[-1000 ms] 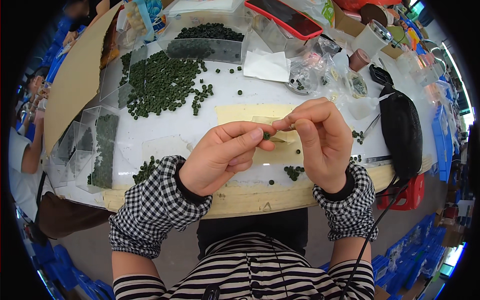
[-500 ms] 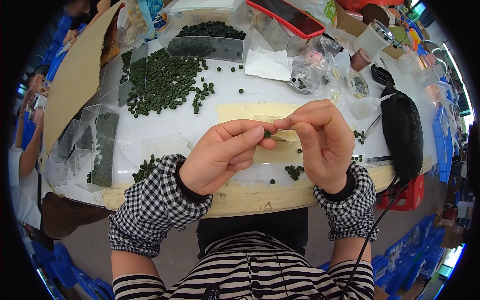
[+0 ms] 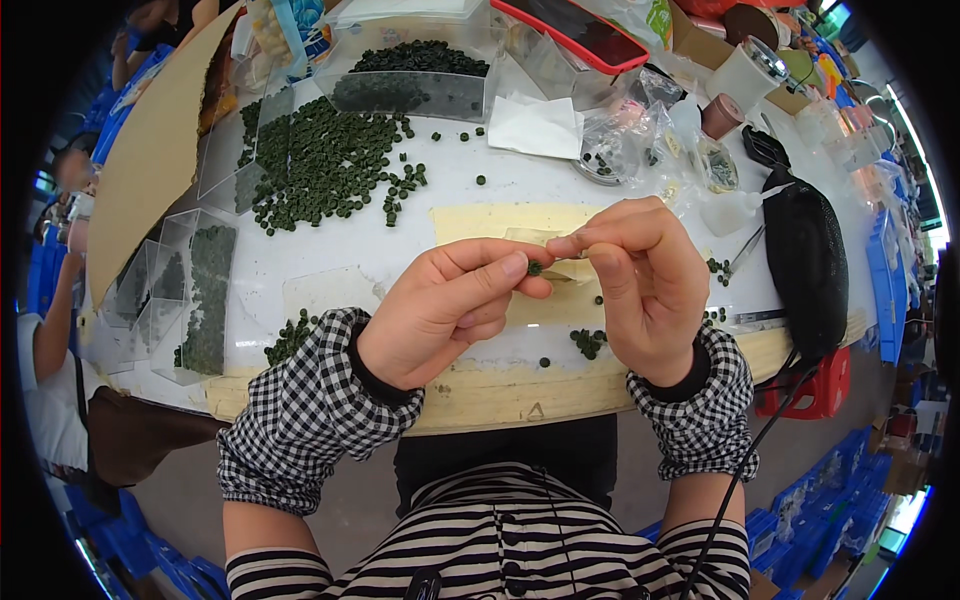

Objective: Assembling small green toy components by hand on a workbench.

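Note:
Between the thumb and forefinger of my left hand a small dark green ribbed piece is pinched, its edge showing at the fingertips. My right hand meets it from the right, thumb and forefinger pressed together on something thin and tiny that I cannot make out. The fingertips of both hands nearly touch above a pale yellow sheet on the white table. Loose green pieces lie just below my hands, near the wooden table edge.
Left of centre spreads a big heap of green pieces. Behind it stands a clear plastic box with more. A red-cased phone, white paper, plastic bags, tweezers and a black mesh pouch lie farther right. Cardboard leans at left.
Both hands hold almost the same pose and place. At the far left, another person's arm and head have shifted slightly.

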Available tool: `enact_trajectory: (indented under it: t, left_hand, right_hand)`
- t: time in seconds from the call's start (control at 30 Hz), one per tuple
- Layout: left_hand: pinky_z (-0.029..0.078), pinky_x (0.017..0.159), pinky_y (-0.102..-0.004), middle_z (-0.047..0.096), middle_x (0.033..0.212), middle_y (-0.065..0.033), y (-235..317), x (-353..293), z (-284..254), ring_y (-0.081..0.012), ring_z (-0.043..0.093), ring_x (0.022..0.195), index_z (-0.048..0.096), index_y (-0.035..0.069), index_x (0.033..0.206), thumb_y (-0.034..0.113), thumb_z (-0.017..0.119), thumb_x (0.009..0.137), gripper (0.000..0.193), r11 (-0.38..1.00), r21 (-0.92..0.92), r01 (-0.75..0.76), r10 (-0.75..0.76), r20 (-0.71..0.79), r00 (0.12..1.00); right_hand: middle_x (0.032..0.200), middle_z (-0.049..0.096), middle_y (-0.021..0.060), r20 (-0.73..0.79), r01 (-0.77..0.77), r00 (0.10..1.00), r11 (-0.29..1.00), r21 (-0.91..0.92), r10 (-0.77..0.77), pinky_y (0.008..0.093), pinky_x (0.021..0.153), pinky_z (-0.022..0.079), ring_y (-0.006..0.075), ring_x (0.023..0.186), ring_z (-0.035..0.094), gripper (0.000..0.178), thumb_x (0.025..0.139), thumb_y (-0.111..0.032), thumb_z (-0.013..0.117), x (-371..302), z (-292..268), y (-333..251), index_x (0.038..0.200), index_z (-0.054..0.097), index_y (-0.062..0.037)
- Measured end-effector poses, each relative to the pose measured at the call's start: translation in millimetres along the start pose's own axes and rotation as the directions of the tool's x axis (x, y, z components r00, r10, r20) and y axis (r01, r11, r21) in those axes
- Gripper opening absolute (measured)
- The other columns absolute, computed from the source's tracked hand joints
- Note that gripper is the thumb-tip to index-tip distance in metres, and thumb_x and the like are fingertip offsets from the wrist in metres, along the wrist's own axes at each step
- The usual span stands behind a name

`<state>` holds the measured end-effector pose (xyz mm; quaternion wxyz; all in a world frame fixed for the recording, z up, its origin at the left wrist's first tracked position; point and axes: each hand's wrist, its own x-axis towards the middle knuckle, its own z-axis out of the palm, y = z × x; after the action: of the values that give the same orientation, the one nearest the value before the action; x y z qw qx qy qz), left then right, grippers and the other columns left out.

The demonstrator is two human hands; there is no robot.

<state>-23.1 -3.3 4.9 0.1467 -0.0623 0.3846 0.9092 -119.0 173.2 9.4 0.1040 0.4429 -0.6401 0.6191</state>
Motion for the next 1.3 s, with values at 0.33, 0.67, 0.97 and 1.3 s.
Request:
enact_trajectory:
  t: [0.33,0.67,0.97,1.3]
  left_hand:
    - [0.027,0.049,-0.0150,0.066,0.095,-0.0058,0.9,-0.7,3.5,-0.0005,0.027,0.053,0.059,0.001,0.119,0.014,0.053,0.098,0.025,0.995,0.087,-0.055,0.063,-0.099,0.993]
    - [0.028,0.050,-0.0168,0.063,0.091,-0.0059,1.9,0.3,7.5,0.0000,0.034,0.058,0.059,0.002,0.116,0.013,0.058,0.096,0.023,0.970,0.209,-0.123,0.169,-0.219,0.961]
    - [0.026,0.049,-0.0176,0.048,0.069,0.0089,-1.0,-2.6,9.2,-0.0006,0.034,0.056,0.066,0.003,0.104,0.015,0.065,0.092,0.017,0.952,0.222,-0.211,0.261,-0.230,0.937]
    - [0.027,0.054,-0.0177,0.044,0.067,0.0105,-7.0,-5.8,14.7,-0.0002,0.033,0.060,0.070,0.003,0.109,0.008,0.067,0.090,0.020,0.741,0.591,-0.318,0.515,-0.196,0.835]
  right_hand:
    - [0.080,0.061,0.0102,-0.010,0.044,0.999,0.952,-0.304,-0.050,0.0289,0.061,0.048,0.0220,0.070,0.061,0.006,0.086,0.000,0.065,8.3,-13.2,2.3,0.082,0.060,0.0005]
    - [0.080,0.060,0.0064,0.158,0.186,0.980,0.859,-0.477,-0.124,0.0349,0.065,0.045,0.0260,0.074,0.056,0.017,0.073,-0.002,0.073,11.2,-9.7,2.6,0.089,0.067,-0.0040]
    - [0.082,0.060,0.0045,0.226,0.213,0.963,0.930,-0.299,-0.148,0.0309,0.061,0.044,0.0211,0.070,0.054,0.033,0.070,0.002,0.075,4.0,-1.2,-7.5,0.102,0.071,-0.0045]
    - [0.085,0.061,0.0043,0.224,0.228,0.961,0.928,-0.295,-0.165,0.0303,0.061,0.044,0.0204,0.070,0.054,0.040,0.070,0.003,0.074,0.2,1.7,-5.8,0.110,0.069,-0.0042]
